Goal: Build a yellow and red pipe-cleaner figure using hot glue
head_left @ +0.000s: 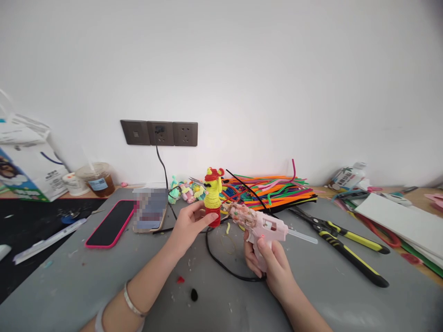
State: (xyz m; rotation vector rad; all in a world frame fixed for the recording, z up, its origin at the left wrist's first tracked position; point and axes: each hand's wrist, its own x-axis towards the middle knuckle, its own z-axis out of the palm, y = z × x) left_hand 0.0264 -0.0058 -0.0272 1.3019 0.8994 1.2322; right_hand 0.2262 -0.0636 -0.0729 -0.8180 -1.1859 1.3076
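My left hand (191, 224) is closed around the red lower part of a small figure (212, 197) made of yellow and red pipe cleaners, held upright. My right hand (268, 258) grips the handle of a pale pink glue gun (265, 226), its nozzle pointing left at the figure's lower side. Whether the tip touches the figure I cannot tell. A clear glue stick (302, 236) sticks out of the gun's back end. Crusted, coloured residue covers the gun's front. Below my hands, a small black piece (194, 294) and a red scrap (180, 279) lie on the grey mat (145, 281).
A heap of coloured pipe cleaners (277, 193) lies by the wall. Long-nosed pliers (341, 237) rest at right, near white sheets (398, 226). A pink-edged phone (110, 224), another phone (152, 210) and a drink cup (100, 180) are at left. A black cord (228, 266) loops across the mat.
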